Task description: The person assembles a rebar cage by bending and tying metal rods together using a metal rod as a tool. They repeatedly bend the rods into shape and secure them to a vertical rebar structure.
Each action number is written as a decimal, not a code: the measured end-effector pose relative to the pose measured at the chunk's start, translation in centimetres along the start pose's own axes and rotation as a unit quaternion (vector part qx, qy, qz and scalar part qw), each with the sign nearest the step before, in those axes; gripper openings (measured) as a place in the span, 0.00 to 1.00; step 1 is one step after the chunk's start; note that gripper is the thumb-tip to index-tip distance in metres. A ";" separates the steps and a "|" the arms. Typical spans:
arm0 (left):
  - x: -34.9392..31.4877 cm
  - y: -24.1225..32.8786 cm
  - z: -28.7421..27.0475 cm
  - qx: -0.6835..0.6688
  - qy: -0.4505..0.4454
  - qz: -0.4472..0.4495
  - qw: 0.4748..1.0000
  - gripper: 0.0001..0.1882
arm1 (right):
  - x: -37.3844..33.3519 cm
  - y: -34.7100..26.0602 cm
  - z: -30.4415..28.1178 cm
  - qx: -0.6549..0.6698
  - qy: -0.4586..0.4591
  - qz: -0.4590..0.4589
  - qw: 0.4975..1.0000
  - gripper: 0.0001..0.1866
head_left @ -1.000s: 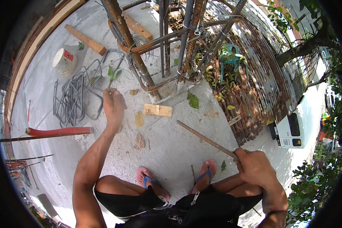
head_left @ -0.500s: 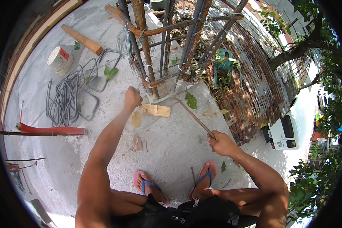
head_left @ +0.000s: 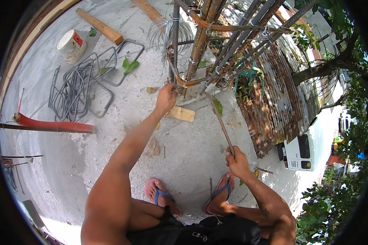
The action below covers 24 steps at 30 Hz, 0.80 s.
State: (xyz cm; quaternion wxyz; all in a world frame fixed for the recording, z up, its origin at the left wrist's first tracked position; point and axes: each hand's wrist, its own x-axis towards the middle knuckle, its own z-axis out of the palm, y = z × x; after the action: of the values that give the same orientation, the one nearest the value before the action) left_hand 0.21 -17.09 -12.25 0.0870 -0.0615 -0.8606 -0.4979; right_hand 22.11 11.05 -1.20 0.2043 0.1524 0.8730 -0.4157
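My left hand point(head_left: 166, 99) is closed at the near left foot of an upright rebar column cage point(head_left: 199, 49), by the corner of its lowest rusty stirrup point(head_left: 191, 83). What its fingertips pinch is too small to make out. My right hand point(head_left: 238, 164) grips the near end of a thin brown rod point(head_left: 222, 122) with a bent tip. That tip points at the cage's base and appears apart from the bars. Below my left hand, a split piece of yellowish wood point(head_left: 181, 114) lies on the concrete. Loops of thin wire point(head_left: 159, 36) hang around the cage's left bar.
Bent grey steel stirrups point(head_left: 79, 87) lie heaped on the left, near a white bucket point(head_left: 71, 46) and a timber piece point(head_left: 100, 26). A red corrugated pipe point(head_left: 55, 123) sits lower left. Rusty roofing sheets point(head_left: 274, 94) border the right side, with a white van point(head_left: 299, 151) beyond.
My left hand has moved right and up to the cage's lowest stirrup. The rod in my right hand now stands steeper, its bent tip still close to the cage's base. The view has shifted.
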 end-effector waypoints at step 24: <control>1.0 2.4 -2.7 0.182 -0.109 -0.090 0.973 0.11 | -1.8 -5.0 1.6 0.104 -0.032 0.038 0.993 0.09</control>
State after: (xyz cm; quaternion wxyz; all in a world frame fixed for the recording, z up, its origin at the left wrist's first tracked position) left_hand -0.09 -18.24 -8.69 -0.0425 -0.0204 -0.9430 -0.3295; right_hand 21.85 6.59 2.12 0.2304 0.1928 0.8115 -0.5012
